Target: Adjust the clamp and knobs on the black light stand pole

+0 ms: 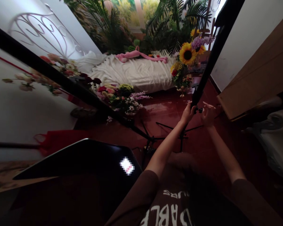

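Observation:
My left hand wraps around the black pole of a light stand at about mid-height in the view. My right hand is just to its right, with fingers spread toward a small black locking knob on the stand. I cannot tell whether those fingertips touch the knob. The pole rises to the upper right, and the stand's thin tripod legs spread over the floor below my hands.
A second black pole crosses the view diagonally from the left. Ahead are a bed with white sheets, a pink plush toy, artificial flowers and palm fronds. A wooden panel stands at right, and a dark flat panel at lower left.

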A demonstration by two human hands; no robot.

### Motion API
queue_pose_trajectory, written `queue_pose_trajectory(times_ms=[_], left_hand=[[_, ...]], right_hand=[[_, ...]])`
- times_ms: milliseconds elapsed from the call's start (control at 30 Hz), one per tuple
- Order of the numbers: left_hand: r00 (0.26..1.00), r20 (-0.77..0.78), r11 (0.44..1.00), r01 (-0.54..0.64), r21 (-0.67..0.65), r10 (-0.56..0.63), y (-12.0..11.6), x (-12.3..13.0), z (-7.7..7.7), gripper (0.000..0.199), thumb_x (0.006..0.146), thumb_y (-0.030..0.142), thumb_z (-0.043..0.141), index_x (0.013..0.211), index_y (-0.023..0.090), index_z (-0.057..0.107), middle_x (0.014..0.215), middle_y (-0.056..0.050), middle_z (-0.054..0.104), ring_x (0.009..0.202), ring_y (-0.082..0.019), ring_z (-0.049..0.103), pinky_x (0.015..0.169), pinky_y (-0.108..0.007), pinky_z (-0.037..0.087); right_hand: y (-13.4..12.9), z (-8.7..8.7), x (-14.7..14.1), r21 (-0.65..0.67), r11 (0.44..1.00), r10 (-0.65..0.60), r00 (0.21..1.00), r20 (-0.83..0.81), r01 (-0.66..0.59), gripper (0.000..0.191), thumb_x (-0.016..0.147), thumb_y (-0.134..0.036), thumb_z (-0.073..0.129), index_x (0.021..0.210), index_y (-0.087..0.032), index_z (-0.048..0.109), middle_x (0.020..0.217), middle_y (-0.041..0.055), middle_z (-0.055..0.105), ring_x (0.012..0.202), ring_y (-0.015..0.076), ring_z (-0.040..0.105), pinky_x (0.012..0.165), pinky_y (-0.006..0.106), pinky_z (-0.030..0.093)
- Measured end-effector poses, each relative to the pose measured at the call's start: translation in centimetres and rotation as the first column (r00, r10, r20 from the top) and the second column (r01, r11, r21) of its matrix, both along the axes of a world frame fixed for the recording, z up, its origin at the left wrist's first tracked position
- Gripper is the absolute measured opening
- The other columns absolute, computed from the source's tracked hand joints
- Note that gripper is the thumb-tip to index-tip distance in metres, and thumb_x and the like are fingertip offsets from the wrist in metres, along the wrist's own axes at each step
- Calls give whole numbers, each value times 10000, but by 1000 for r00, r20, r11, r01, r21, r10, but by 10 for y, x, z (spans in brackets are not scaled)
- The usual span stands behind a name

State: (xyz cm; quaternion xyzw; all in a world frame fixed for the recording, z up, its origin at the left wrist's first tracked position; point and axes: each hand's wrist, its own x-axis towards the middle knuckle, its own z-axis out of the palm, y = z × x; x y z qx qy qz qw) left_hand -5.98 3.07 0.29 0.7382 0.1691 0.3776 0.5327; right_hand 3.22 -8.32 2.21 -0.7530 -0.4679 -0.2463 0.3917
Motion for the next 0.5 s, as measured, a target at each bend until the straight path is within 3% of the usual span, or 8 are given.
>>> queue_pose_trajectory(times_ms=[167,300,500], left_hand=[[1000,-5,1000,19,-23,-20,0,-1,1,386,947,433,408,1241,184,429,843,-18,633,647,-92,580,663,-213,445],[1000,22,1000,-9,23,9,2,3,-4,395,946,448,398,1226,174,449,901,-52,643,726,-116,597,688,-226,453],[996,82,999,-38,34,35,4,10,-14,410,947,491,365,1198,185,469,951,-74,635,770,-130,594,698,-239,455]], right_hand=[[2,22,-11,149,989,16,980,-199,14,377,984,-340,307,1146,-187,611,1062,119,659,979,233,590,907,424,448],[14,41,-25,60,996,84,974,-211,-73,390,925,-509,478,1088,-200,651,1069,110,685,1017,250,608,931,428,451],[33,54,-33,16,1000,-2,963,-268,6,429,871,-574,538,1013,-192,671,993,115,710,972,264,639,908,454,476]])
